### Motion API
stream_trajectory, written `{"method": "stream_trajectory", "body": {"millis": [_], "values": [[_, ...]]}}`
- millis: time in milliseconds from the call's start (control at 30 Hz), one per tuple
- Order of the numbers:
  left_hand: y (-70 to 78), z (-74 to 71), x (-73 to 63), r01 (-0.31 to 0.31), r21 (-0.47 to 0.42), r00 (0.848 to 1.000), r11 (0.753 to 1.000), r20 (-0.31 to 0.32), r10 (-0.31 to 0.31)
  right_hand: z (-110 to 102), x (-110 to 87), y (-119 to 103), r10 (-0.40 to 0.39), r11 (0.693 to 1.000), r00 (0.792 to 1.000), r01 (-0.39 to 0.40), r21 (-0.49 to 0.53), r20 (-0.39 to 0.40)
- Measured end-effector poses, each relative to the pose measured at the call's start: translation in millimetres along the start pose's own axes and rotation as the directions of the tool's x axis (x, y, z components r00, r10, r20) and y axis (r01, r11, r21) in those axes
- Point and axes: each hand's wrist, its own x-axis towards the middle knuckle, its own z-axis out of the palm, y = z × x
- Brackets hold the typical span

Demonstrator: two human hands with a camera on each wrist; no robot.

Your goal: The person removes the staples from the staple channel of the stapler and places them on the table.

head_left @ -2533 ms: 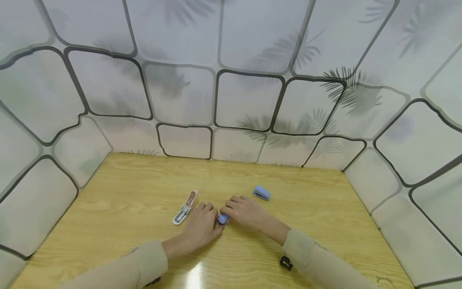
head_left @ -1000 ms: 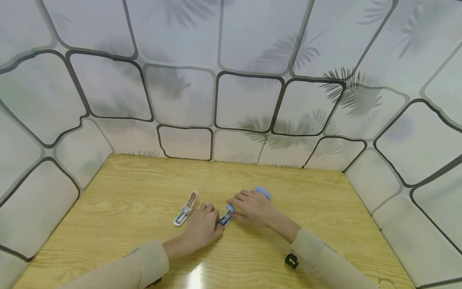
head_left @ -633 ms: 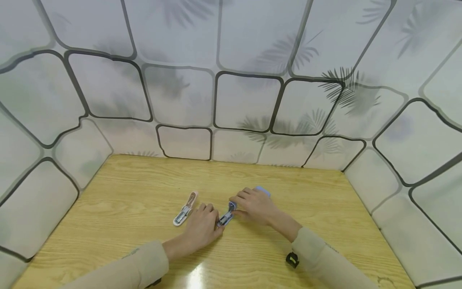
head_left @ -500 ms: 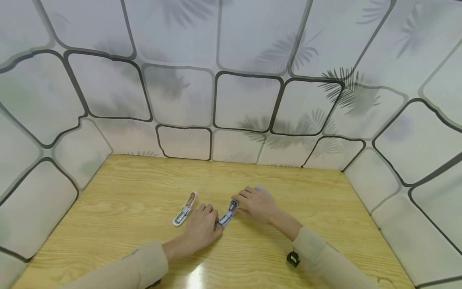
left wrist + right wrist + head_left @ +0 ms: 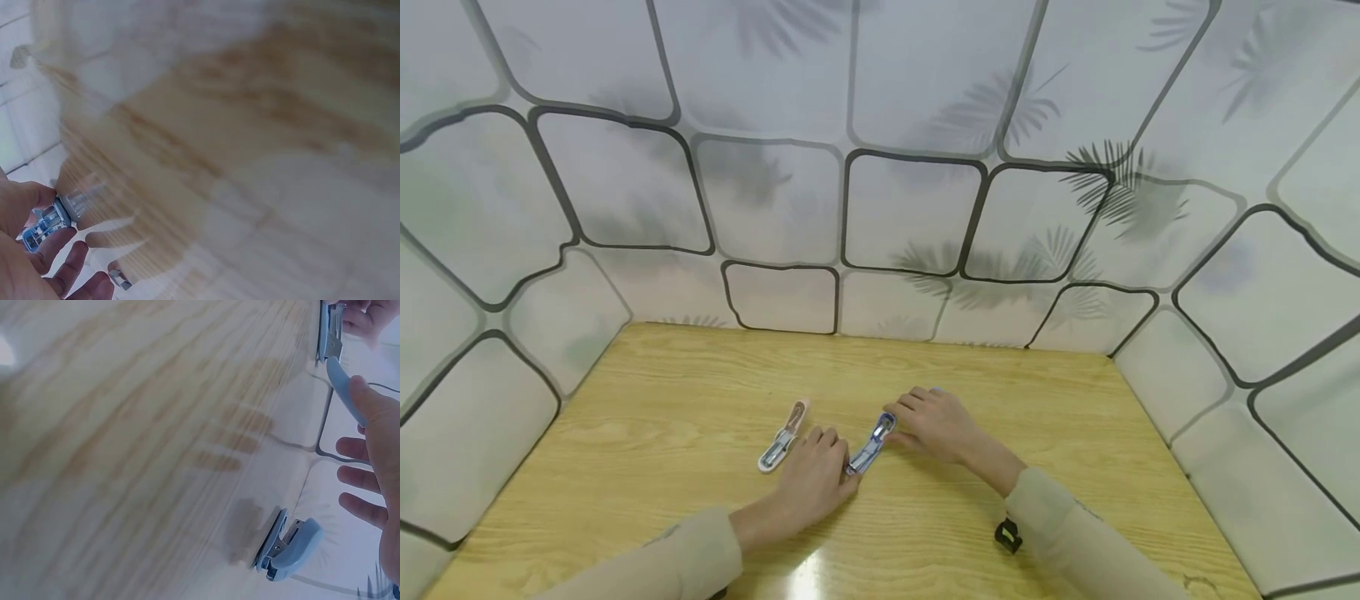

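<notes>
A small blue stapler [image 5: 870, 447] lies swung wide open on the table between my hands, its metal staple channel exposed. My left hand [image 5: 811, 482] pinches the base end between thumb and fingers; the left wrist view shows the stapler [image 5: 49, 226] in that grip. With thumb and fingers, my right hand [image 5: 942, 427] holds the raised top cover at the other end, also visible in the right wrist view, where the remaining fingers are spread. A second blue stapler [image 5: 294, 547] stands closed beyond the right hand, which hides nearly all of it in the head view.
Just left of my left hand lies an opened pink and white stapler [image 5: 784, 437]. A patterned cloth wall [image 5: 895, 217] encloses the wooden table [image 5: 700, 375] at the back and sides. A black wrist device [image 5: 1008, 536] hangs by the right cuff.
The blue stapler was closed; my right hand has swung its top up and back to the right, opening it. The left hand kept its grip. The second blue stapler became covered by the right hand.
</notes>
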Motion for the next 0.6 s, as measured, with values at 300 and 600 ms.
{"method": "stream_trajectory", "body": {"millis": [300, 600], "values": [[-2.8, -1.2, -2.7, 0.001, 0.018, 1.0, 1.0, -0.007, -0.001, 5.6, 5.3, -0.4, 0.043, 0.999, 0.995, -0.044, 0.011, 0.09], [-2.3, -2.8, -2.4, 0.019, -0.011, 1.0, 1.0, 0.02, -0.019, 8.8, 4.7, 0.1, 0.079, 0.997, 0.99, -0.08, 0.011, 0.114]]}}
